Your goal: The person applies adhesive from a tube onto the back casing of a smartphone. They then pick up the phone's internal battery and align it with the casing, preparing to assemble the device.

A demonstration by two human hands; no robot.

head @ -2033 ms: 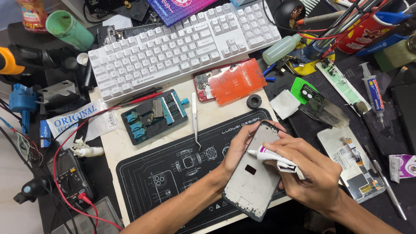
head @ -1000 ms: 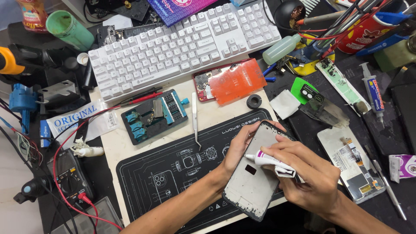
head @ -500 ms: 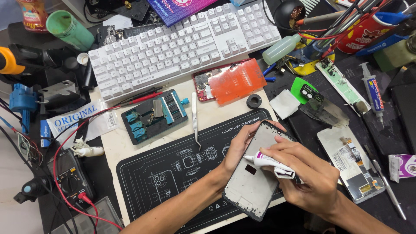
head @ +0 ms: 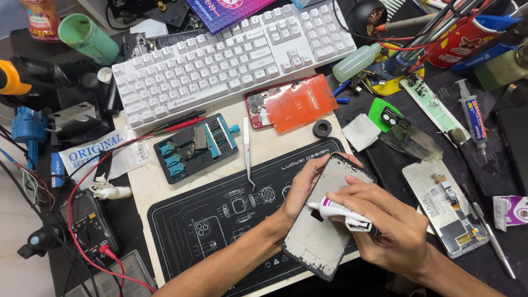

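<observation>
The left hand point(head: 301, 190) curls around the left edge of the phone frame point(head: 324, 220), forearm angled up from below. The right hand point(head: 385, 223) lies over the frame's right side, fingers pinched closed.

We are looking down on a crowded dark workbench point(head: 495, 137). A pale mat point(head: 286, 140) is lying across its middle, with a black repair mat point(head: 220, 220) printed with white outlines sitting on top. Resting on the pale mat are a white keyboard point(head: 231, 55), a blue circuit-board holder point(head: 195, 146), metal tweezers point(head: 248, 151), an orange-covered phone board point(head: 291, 103) and a small black ring point(head: 322, 128). On the dark surface to the right, a phone screen panel point(head: 445, 206) and a syringe point(head: 472, 118) are lying. At the left, a black multimeter point(head: 88, 225) is trailing red leads.
</observation>
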